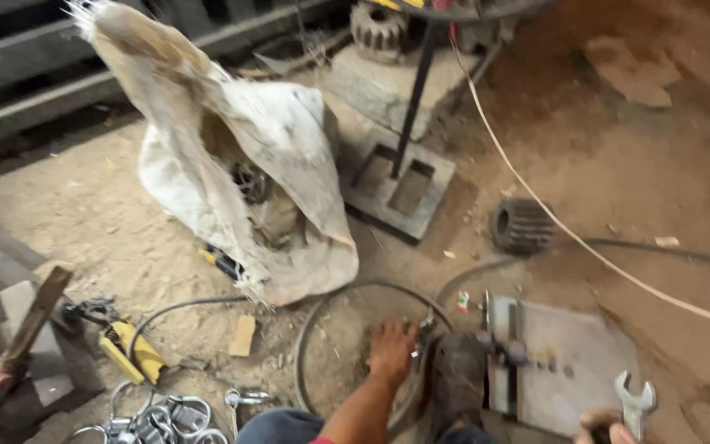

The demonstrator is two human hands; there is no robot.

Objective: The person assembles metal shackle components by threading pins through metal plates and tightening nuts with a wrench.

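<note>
My left hand (391,349) rests palm down on the dirt floor, fingers by a small metal part (426,325) next to a dark cylindrical piece (458,382). My right hand (606,428) shows only at the bottom edge and grips an open-ended spanner (636,401) whose jaw points up. The spanner stands over the near right corner of a flat grey metal plate (581,362). A bolted clamp bar (504,353) runs along the plate's left side.
A torn white sack (232,156) stands at centre left. A dark gear (521,225) lies right of a metal stand base (400,185). A black cable loop (322,316), white cord (536,201), yellow tool (129,349), hammer (18,345) and metal rings (162,415) lie around.
</note>
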